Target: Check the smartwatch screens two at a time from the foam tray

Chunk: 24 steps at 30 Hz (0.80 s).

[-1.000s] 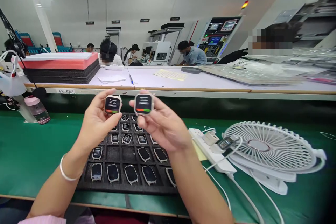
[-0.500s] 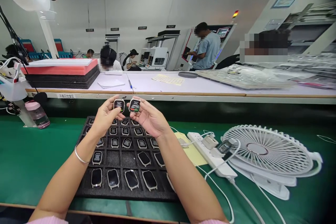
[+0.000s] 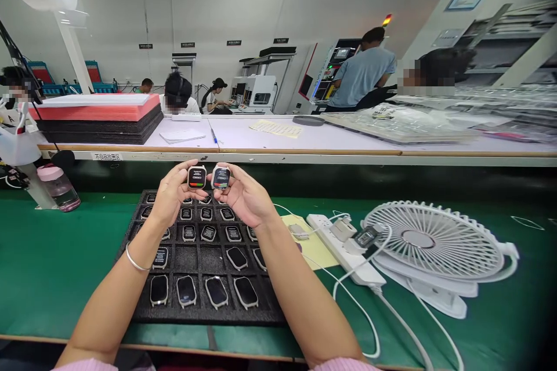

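Note:
My left hand (image 3: 172, 196) pinches a small watch body (image 3: 196, 177) with a lit screen that shows text and a red and green bar. My right hand (image 3: 244, 197) grips a second, similar watch body (image 3: 221, 177) right beside it, the two nearly touching. Both are held up above the far end of a black foam tray (image 3: 204, 307) on the green mat. The tray holds several more watch bodies in its pockets, some lit at the back and dark ones like this one (image 3: 186, 291) along the front row.
A white desk fan (image 3: 433, 243) lies flat at the right, beside a white power strip (image 3: 343, 249) with plugs and cables. A yellow note (image 3: 311, 243) sits by the tray. A pink-capped bottle (image 3: 58, 186) stands at left. Other people work beyond the white bench (image 3: 304, 139).
Both hands have moved away from me and lowered toward the tray's far end, drawing the two watch bodies closer together. A person in the background has stood and walked right.

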Each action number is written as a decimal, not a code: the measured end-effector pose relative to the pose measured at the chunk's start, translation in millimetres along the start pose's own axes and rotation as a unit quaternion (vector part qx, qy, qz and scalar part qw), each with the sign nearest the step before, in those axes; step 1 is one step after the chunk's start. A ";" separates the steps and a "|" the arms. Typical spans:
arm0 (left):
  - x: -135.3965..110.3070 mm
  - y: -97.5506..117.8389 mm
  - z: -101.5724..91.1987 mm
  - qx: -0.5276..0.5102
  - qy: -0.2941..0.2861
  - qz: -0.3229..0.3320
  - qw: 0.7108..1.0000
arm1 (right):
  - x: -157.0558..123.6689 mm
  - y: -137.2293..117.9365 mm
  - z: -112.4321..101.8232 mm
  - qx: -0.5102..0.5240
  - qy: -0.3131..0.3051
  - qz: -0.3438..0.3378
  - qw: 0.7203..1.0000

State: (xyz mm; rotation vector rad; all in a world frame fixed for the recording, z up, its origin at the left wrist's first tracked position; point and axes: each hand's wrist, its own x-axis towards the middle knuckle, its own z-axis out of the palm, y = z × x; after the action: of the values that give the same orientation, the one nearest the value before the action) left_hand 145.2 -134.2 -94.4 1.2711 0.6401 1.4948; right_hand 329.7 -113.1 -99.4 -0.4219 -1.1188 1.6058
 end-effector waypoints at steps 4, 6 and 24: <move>-0.6 -4.8 -2.8 -0.001 -0.004 -0.009 1.000 | 0.6 2.6 -2.4 -0.013 0.002 -0.001 1.000; -0.6 -6.4 -4.1 -0.010 -0.004 -0.008 1.000 | 1.1 3.9 -2.9 -0.016 -0.001 -0.004 1.000; -3.4 -10.0 -5.3 0.013 0.009 -0.018 1.000 | 0.5 10.8 -2.8 -0.034 -0.018 -0.019 0.999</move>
State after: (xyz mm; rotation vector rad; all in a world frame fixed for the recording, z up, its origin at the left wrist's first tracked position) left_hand 143.6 -132.9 -105.9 1.2624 0.6927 1.4742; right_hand 325.5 -111.1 -109.6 -0.4158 -1.2049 1.5495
